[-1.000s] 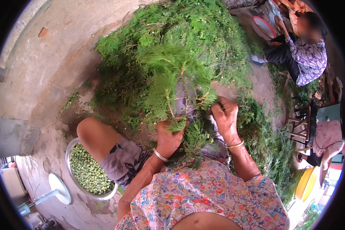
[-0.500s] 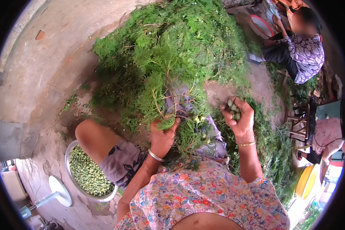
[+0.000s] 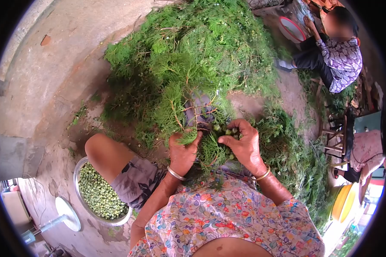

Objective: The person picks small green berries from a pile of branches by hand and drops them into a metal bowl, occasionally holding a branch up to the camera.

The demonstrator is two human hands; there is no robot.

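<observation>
My left hand (image 3: 183, 152) is closed round the stem of a leafy green conifer branch (image 3: 173, 100), which spreads up and away from it above my lap. Close by on the right, my right hand (image 3: 244, 143) is curled with several small green cones (image 3: 232, 131) held between its palm and fingers. Its thumb and fingertips reach to the sprigs of the branch, where more cones sit. Exactly which cone the fingertips touch is hard to make out. Beside my left knee stands a metal basin (image 3: 78, 168) filled with picked green cones (image 3: 101, 190).
A large heap of cut conifer branches (image 3: 218, 38) lies ahead, with more greenery (image 3: 296, 158) along my right. At the upper right another person (image 3: 341, 60) sits near a red-rimmed basin (image 3: 291, 30). A white fan-like object (image 3: 67, 213), a wooden stool (image 3: 335, 139) and a yellow tub (image 3: 345, 202) stand around.
My right hand, with cones in it, has moved left and down from beside the branch to its sprigs. My left hand stays on the stem.
</observation>
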